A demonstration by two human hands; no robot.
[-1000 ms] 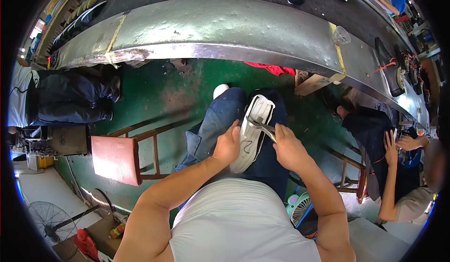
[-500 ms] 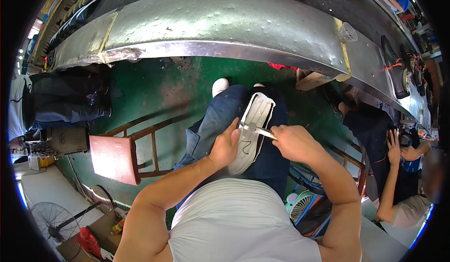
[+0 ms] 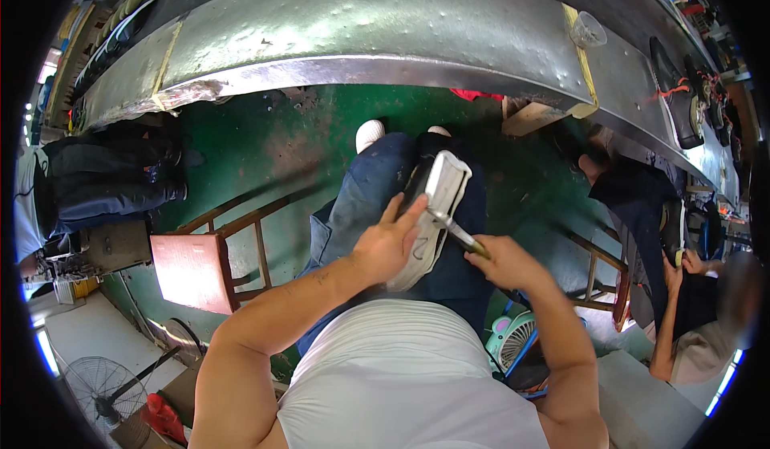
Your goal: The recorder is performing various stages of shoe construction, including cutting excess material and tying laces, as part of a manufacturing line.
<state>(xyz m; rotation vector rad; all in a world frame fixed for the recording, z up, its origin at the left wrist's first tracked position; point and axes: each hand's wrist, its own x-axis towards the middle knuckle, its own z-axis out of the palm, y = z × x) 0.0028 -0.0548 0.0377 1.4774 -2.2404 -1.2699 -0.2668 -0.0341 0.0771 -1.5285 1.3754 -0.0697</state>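
A shoe [image 3: 443,182] lies lengthwise on my lap with its off-white underside turned up. A dark part of it shows along its left side. My left hand [image 3: 391,242] grips the shoe from the left, two fingers reaching forward over its edge. The closed fingers of my right hand [image 3: 503,260] hold a hammer [image 3: 459,231] by its handle, to the right of the shoe. Its metal head is at the middle of the underside, close to my left fingertips. Whether the head touches the shoe I cannot tell.
Ahead runs a long metal-topped bench [image 3: 361,32], with a clear plastic cup [image 3: 589,30] and dark shoes [image 3: 675,92] on it. A padded stool [image 3: 190,268] stands left. A small fan [image 3: 511,343] is by my right side. Another person [image 3: 682,288] works at the right.
My left fingers have shifted forward and over the shoe's edge. My right hand has moved slightly right and down, and the hammer now slants more steeply. The shoe has turned a little.
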